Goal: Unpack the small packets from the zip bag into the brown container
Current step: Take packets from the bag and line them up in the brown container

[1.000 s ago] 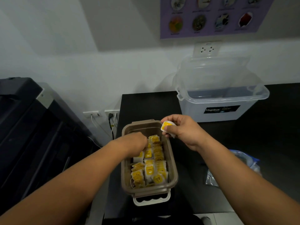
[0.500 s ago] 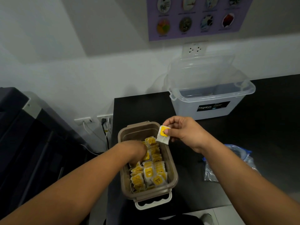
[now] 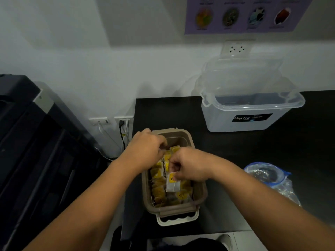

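**Slotting one more packet into the brown container**

Head view: my right hand [image 3: 190, 164] hangs over the middle of the brown container [image 3: 200, 192], its grip pinched on the top edge of one small packet [image 3: 173, 184], white with a yellow label, which dangles just above the rows already packed inside. My left hand [image 3: 145, 151] is down in the far left part of the container, fingers curled among the standing packets [image 3: 159, 178]; I cannot tell whether that grip is holding one or only pressing the row aside. The container sits on the black desk [image 3: 253, 151] near its left edge, with its pale latch [image 3: 176, 218] toward me. The zip bag [image 3: 270, 178] lies on the desk to my right, well apart from the container, mouth open; what is left inside it I cannot make out. A clear storage box [image 3: 252, 113] stands at the back of the desk by the wall.

I judge the packet to be very light, thin and floppy, with a paper skin that could crease or tear and a fine string that may snag on its neighbours. A light pinch on the upper edge near the label seems best, letting it hang straight so it slides down into a gap between the rows.
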The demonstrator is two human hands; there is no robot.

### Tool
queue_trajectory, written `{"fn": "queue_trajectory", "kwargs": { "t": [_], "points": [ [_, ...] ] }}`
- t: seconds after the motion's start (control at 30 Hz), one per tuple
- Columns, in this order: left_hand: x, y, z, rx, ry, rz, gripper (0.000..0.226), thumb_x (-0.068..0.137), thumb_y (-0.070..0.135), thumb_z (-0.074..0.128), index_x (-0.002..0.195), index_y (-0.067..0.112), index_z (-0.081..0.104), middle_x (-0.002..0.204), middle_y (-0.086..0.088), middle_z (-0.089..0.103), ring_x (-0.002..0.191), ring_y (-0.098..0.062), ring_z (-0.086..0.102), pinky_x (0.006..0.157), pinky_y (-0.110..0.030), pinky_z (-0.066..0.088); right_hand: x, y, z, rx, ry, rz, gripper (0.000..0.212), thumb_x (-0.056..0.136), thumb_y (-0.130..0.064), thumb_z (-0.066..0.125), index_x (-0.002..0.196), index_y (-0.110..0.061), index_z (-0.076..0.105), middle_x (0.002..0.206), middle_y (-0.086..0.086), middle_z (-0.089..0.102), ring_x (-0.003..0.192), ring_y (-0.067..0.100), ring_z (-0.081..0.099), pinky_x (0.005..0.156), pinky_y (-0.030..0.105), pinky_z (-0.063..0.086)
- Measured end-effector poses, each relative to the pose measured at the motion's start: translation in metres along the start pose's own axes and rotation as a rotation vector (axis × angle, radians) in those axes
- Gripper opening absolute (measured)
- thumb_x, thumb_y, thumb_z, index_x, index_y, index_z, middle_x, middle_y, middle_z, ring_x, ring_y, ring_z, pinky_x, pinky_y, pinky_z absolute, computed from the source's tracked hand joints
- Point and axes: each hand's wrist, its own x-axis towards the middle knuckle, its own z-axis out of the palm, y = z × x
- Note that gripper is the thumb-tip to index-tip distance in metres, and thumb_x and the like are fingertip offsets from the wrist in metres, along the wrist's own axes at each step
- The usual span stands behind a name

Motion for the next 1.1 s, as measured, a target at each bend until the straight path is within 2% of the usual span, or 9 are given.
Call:
{"fn": "queue_trajectory", "kwargs": {
  "t": [0.13, 0.23, 0.33, 0.5, 0.6, 0.77, 0.9, 1.0, 1.1],
  "points": [
    [-0.019, -0.005, 0.015, -0.093, 0.217, -0.132, 0.018, 0.090, 0.030, 0.067, 0.106, 0.024, 0.073, 0.115, 0.006, 0.067, 0.103, -0.020, 0.051, 0.090, -0.041, 0.046, 0.025, -0.002, 0.017, -0.102, -0.071, 0.016, 0.021, 0.089, -0.019, 0.075, 0.081, -0.031, 0.060, 0.085, -0.010, 0.061, 0.077, 0.008, 0.057, 0.068, 0.026, 0.045],
    [-0.031, -0.004, 0.025, -0.116, 0.279, -0.214, 0.021, 0.089, 0.028, 0.069, 0.109, 0.023, 0.074, 0.125, 0.003, 0.063, 0.111, -0.023, 0.049, 0.093, -0.043, 0.044, 0.040, -0.002, 0.029, -0.204, -0.125, 0.046, 0.017, 0.089, -0.020, 0.075, 0.083, -0.028, 0.061, 0.089, -0.004, 0.064, 0.081, 0.015, 0.060, 0.071, 0.031, 0.049],
    [-0.039, -0.004, 0.036, -0.143, 0.272, -0.284, 0.028, 0.088, 0.029, 0.071, 0.115, 0.026, 0.071, 0.136, 0.001, 0.055, 0.120, -0.025, 0.046, 0.097, -0.044, 0.042, 0.051, 0.000, 0.041, -0.345, -0.178, 0.103, 0.008, 0.092, -0.020, 0.072, 0.097, -0.017, 0.066, 0.094, 0.003, 0.065, 0.086, 0.023, 0.062, 0.074, 0.035, 0.051],
    [-0.045, 0.000, 0.048, -0.293, 0.287, -0.340, 0.042, 0.088, 0.018, 0.071, 0.129, 0.018, 0.062, 0.149, -0.006, 0.042, 0.128, -0.031, 0.048, 0.104, -0.046, 0.047, 0.062, -0.004, 0.056, -0.495, -0.253, 0.222, 0.023, 0.094, -0.017, 0.069, 0.116, -0.008, 0.070, 0.098, 0.008, 0.062, 0.086, 0.025, 0.059, 0.074, 0.033, 0.047],
    [-0.044, 0.001, 0.050, -0.357, 0.290, -0.388, 0.046, 0.092, 0.014, 0.066, 0.136, 0.018, 0.056, 0.154, -0.004, 0.038, 0.130, -0.029, 0.052, 0.104, -0.046, 0.049, 0.072, -0.007, 0.056, -0.510, -0.277, 0.299, 0.028, 0.095, -0.016, 0.068, 0.122, -0.008, 0.066, 0.113, 0.012, 0.064, 0.100, 0.028, 0.064, 0.086, 0.035, 0.052],
    [-0.045, 0.003, 0.047, -0.381, 0.271, -0.420, 0.047, 0.094, 0.013, 0.062, 0.140, 0.018, 0.054, 0.157, -0.001, 0.035, 0.128, -0.027, 0.055, 0.105, -0.045, 0.049, 0.076, -0.007, 0.054, -0.530, -0.256, 0.301, 0.029, 0.094, -0.013, 0.070, 0.122, -0.007, 0.066, 0.121, 0.013, 0.064, 0.092, 0.028, 0.058, 0.083, 0.035, 0.051],
    [-0.044, 0.003, 0.047, -0.363, 0.254, -0.415, 0.045, 0.094, 0.013, 0.061, 0.138, 0.017, 0.055, 0.157, -0.002, 0.034, 0.128, -0.027, 0.055, 0.102, -0.044, 0.051, 0.072, -0.006, 0.055, -0.513, -0.221, 0.291, 0.033, 0.093, -0.015, 0.071, 0.124, -0.010, 0.066, 0.121, 0.012, 0.064, 0.104, 0.030, 0.064, 0.086, 0.036, 0.052],
    [-0.044, 0.003, 0.046, -0.363, 0.246, -0.413, 0.044, 0.094, 0.013, 0.062, 0.137, 0.017, 0.056, 0.156, -0.002, 0.034, 0.126, -0.027, 0.056, 0.100, -0.043, 0.052, 0.069, -0.007, 0.062, -0.472, -0.206, 0.305, 0.035, 0.092, -0.016, 0.073, 0.126, -0.010, 0.066, 0.116, 0.011, 0.064, 0.091, 0.027, 0.058, 0.084, 0.034, 0.051],
    [-0.043, 0.002, 0.046, -0.365, 0.237, -0.417, 0.045, 0.094, 0.014, 0.063, 0.138, 0.018, 0.055, 0.157, -0.002, 0.033, 0.127, -0.028, 0.056, 0.101, -0.043, 0.052, 0.066, -0.007, 0.067, -0.463, -0.181, 0.286, 0.035, 0.092, -0.015, 0.072, 0.125, -0.008, 0.065, 0.115, 0.013, 0.063, 0.090, 0.027, 0.057, 0.079, 0.034, 0.048]
  ]
}}
